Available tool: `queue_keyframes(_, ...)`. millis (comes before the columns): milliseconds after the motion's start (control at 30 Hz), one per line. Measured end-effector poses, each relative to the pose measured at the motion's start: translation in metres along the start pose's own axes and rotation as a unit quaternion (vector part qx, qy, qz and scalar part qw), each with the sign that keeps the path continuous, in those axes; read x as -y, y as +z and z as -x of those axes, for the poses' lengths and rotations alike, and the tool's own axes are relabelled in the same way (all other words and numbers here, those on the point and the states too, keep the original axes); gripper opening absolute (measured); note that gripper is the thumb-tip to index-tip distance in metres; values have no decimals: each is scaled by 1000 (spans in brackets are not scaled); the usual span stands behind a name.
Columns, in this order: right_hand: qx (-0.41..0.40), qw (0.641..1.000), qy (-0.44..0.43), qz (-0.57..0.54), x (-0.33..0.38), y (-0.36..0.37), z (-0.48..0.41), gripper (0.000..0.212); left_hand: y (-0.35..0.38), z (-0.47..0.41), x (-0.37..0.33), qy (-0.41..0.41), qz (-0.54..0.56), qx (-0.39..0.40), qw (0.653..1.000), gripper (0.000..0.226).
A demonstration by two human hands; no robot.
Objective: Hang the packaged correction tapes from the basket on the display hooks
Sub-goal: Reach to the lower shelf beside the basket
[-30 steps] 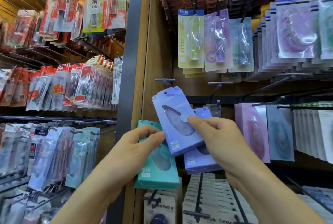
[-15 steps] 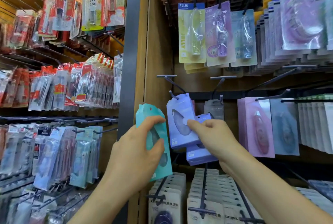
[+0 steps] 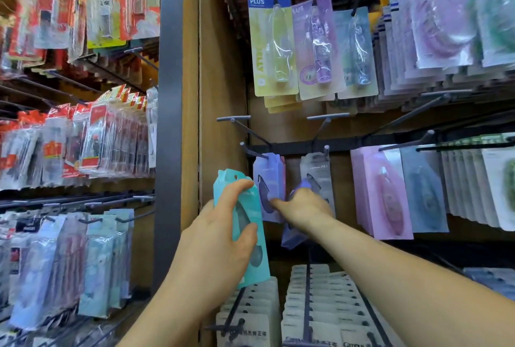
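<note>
The left hand (image 3: 220, 243) holds a teal correction tape pack (image 3: 250, 263). Its fingers and thumb are curled round the pack. The pack stands upright in front of the wooden side wall (image 3: 223, 67) of the shelf.

The right hand (image 3: 305, 211) is by the rack. It grips a purple correction tape pack (image 3: 289, 238), which sticks out below the hand and a little above it. One finger of this hand touches a hanging purple pack (image 3: 269, 173). The top of that pack is on a black hook (image 3: 252, 150), close to the back of the rack, and it hangs straight down.

A grey pack (image 3: 315, 171) hangs just beside it, partly hidden behind the right hand. A pink pack (image 3: 381, 193) hangs further to the right. Higher up hangs a yellow pack (image 3: 274, 45) with the word PLUS on top. Rows of white packs (image 3: 320, 305) sit on hooks below the hands.
</note>
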State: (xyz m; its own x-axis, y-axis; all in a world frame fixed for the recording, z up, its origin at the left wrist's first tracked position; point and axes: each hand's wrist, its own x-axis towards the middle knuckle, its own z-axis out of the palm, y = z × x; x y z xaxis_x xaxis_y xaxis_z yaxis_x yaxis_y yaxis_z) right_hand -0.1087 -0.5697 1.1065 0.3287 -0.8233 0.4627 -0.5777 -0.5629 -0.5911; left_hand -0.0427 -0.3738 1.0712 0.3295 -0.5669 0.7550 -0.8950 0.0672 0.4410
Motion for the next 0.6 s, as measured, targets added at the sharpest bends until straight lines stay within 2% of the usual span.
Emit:
queue_keyframes(100,6,996,-54,74,-6,-29,17,16,7,-9,1,-5,-13,4,1000,63)
queue_keyframes(200,4,989,-149,19,-11,-59,43,40,14,-14,3,13,-18,-7,1000,68)
queue_keyframes(300,12,964,-251,-89,-13,-74,72,62,18,-10,5,6,-19,-34,999,38)
queue_keyframes(367,33,948,-279,-147,-13,-77,87,80,22,-7,8,-7,-3,-57,998,29)
queue_keyframes(433,53,947,-280,-147,-14,-77,95,92,26,-7,8,-5,16,-59,998,34)
queue_keyframes(500,51,951,-271,-139,-15,-76,100,87,23,-10,5,12,72,-65,995,41)
queue_keyframes(600,51,946,-249,-200,-19,-80,104,49,9,-9,3,58,137,-119,982,55)
